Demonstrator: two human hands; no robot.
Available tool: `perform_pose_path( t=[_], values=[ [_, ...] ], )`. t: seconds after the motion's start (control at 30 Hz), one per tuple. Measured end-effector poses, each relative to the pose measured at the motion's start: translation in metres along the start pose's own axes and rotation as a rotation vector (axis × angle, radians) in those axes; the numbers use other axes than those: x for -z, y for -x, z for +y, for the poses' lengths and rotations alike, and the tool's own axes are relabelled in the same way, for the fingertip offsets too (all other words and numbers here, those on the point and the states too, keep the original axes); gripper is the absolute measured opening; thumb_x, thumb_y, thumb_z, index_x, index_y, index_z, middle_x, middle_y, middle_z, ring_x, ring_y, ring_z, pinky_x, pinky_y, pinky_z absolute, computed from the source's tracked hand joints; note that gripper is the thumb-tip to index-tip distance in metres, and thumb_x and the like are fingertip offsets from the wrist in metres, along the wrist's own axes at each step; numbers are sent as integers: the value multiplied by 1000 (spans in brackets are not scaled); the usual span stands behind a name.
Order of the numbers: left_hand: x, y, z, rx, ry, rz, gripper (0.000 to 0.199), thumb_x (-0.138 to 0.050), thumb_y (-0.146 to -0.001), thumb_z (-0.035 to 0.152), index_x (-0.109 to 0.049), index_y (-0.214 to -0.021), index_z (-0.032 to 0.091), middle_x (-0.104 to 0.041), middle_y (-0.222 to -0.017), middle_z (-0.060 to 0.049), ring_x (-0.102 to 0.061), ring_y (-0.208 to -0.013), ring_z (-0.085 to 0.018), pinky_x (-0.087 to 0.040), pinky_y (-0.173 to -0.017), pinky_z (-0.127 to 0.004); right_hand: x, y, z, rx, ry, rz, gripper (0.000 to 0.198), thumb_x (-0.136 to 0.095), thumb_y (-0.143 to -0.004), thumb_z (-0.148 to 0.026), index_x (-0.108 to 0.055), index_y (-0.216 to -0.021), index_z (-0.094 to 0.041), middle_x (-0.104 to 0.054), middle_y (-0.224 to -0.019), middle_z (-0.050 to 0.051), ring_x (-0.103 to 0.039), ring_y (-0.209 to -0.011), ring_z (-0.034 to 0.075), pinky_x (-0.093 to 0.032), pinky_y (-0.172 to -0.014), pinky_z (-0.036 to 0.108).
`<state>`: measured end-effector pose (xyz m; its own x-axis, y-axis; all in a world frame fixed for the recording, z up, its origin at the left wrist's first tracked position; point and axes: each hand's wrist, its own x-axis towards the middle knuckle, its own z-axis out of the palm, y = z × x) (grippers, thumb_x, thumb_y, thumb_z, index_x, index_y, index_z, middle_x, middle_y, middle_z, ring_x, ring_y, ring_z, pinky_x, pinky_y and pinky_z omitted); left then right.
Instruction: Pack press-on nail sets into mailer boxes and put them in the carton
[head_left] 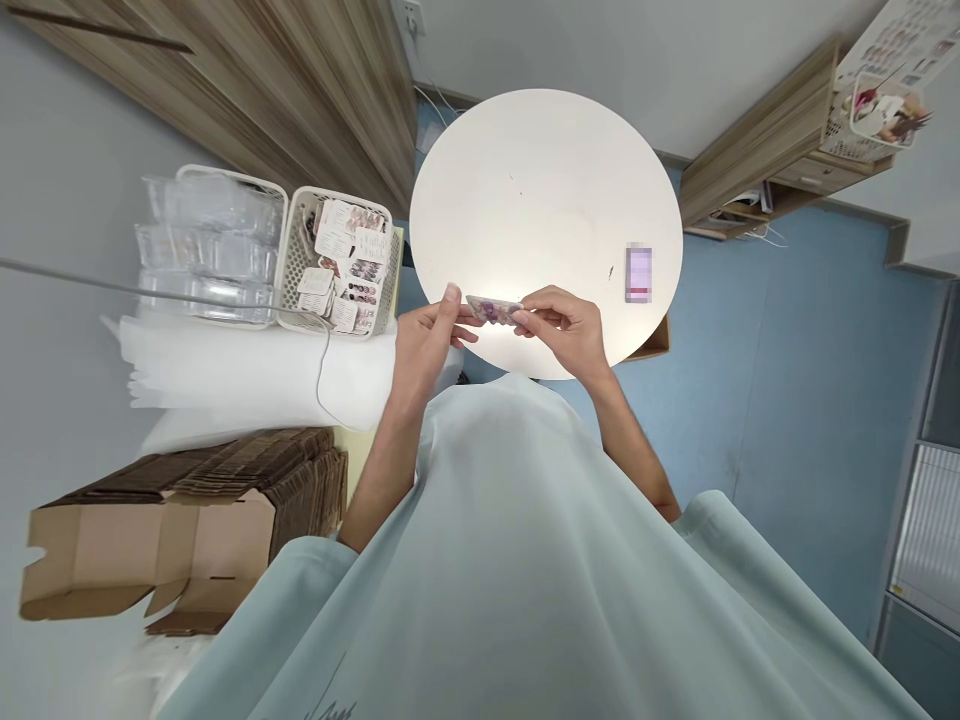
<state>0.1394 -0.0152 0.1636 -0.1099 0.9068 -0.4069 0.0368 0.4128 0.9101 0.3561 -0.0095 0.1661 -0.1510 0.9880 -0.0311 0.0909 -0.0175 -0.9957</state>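
A small card with purple and pink hair-clip-like pieces (495, 311) is held above the near part of the round white table. My right hand (564, 325) pinches its right end between thumb and fingers. At the card's left end is my left hand (429, 335), its thumb raised away from the card and its fingers stretched toward it. Those fingertips meet the card's left edge or lie just behind it; the exact contact is hidden. The exact kind of the pieces is too small to make out.
On the white table (540, 190) lies a phone-like object with a blurred screen (638, 275). To the left are a basket of carded accessories (337, 262), clear plastic boxes (214, 240), white foam sheets (247, 365) and brown cartons (225, 530). A cable (321, 375) hangs there.
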Motion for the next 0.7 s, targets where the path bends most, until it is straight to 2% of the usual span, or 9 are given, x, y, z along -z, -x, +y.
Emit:
perform_pose_path(
  t=[0.1,0.27,0.43,0.53,0.7],
  values=[
    [0,3,4,-24,-12,-22,74,-71,-92,92,-84,-91,20,-87,-97,-12,-82,-81,-24,-62,-72,-34,3,3,-3,41,60,-22,40,-86,-97,-69,-86,-98,-29,-80,-100,4,-78,-93,21,-73,-82,38],
    [2,7,6,-74,90,-64,71,-83,-86,86,-87,-114,21,-87,-116,-13,-85,-96,-26,-67,-87,-38,6,8,-9,95,120,-26,36,-85,-99,-66,-87,-106,-31,-81,-112,5,-77,-111,23,-74,-94,42],
    [7,1,0,-140,258,-176,70,-106,-71,64,-85,-127,28,-82,-140,-14,-83,-115,-32,-69,-97,-45,4,14,-8,108,169,0,36,-88,-96,-67,-87,-112,-34,-79,-124,6,-76,-126,28,-72,-109,53],
    [9,0,-2,-143,281,-187,69,-109,-70,57,-85,-129,31,-82,-141,-13,-83,-114,-32,-69,-98,-48,4,17,-6,144,234,27,30,-88,-98,-63,-87,-113,-36,-79,-125,7,-75,-128,31,-69,-113,59],
    [7,1,-2,-152,278,-177,71,-109,-68,60,-86,-129,31,-81,-144,-13,-84,-112,-32,-69,-99,-48,5,19,-2,222,337,-16,28,-83,-104,-59,-86,-119,-36,-79,-131,9,-74,-132,33,-67,-115,61]
  ],
)
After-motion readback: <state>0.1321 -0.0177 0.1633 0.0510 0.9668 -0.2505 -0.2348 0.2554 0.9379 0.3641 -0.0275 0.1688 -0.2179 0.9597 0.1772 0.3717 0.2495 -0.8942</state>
